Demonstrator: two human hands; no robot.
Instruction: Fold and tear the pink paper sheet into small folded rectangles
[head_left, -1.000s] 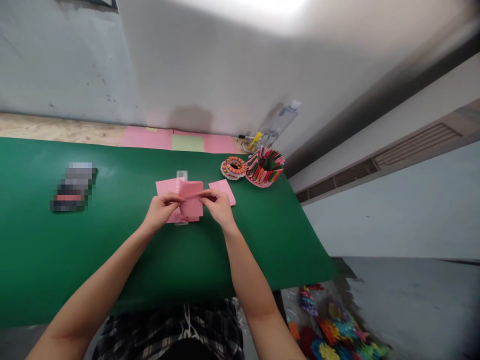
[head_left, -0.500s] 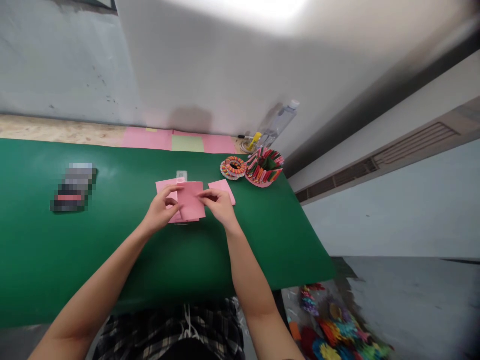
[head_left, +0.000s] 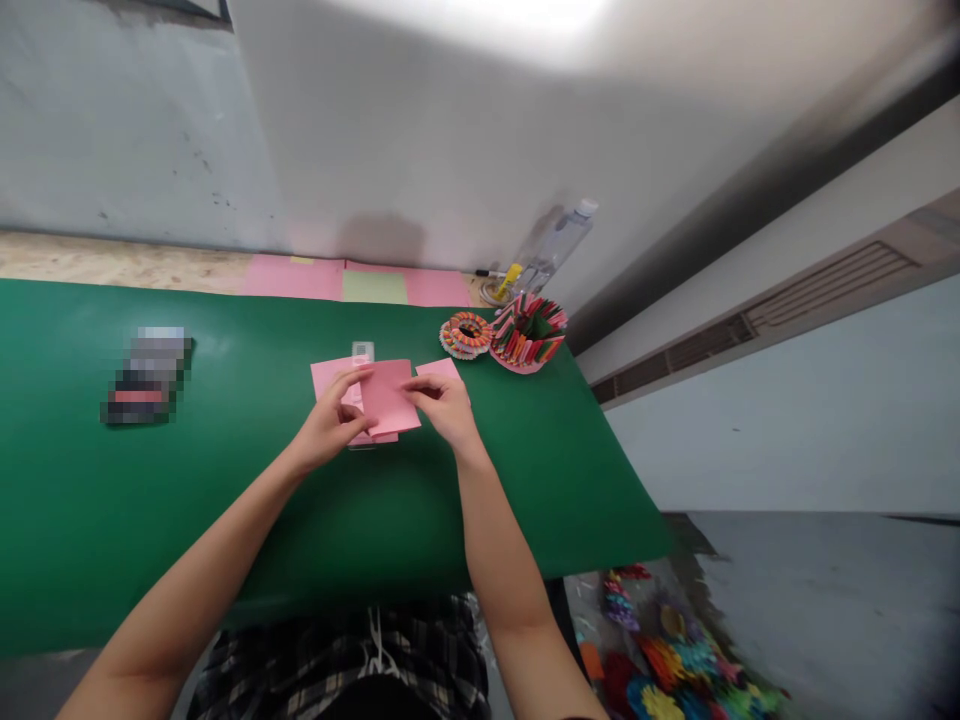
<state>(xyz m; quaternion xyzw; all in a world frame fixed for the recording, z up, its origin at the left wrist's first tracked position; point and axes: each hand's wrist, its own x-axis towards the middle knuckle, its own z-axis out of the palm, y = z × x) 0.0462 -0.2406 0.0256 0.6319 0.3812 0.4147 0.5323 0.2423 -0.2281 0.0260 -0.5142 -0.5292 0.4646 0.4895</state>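
Pink paper held edge to edge over a green table

Two bare hands share one small piece at the center of the frame, just above loose pink sheets. At its left edge, the left hand holds on with thumb and finger set well apart, one near each corner. At the opposite edge, the right hand pinches the paper between its fingertips. Whether the piece is one layer or several is too small to tell for certain.

Beneath the sheets lies a clear plastic item with a printed label, mostly covered. A pink stack sits just beside the right hand, partly hidden by it. Toward the upper right of the table, a ring of folded paper stands next to a larger bundle of folded strips; a clear bottle rises behind them.

The thin paper looks quick to crease. Uneven pressure from the two hands could skew its edges, and a hard sideways pull could tear it. If the right fingertips slackened, that side could drop onto the loose sheets below, and a brush of the left wrist could push those out of line.
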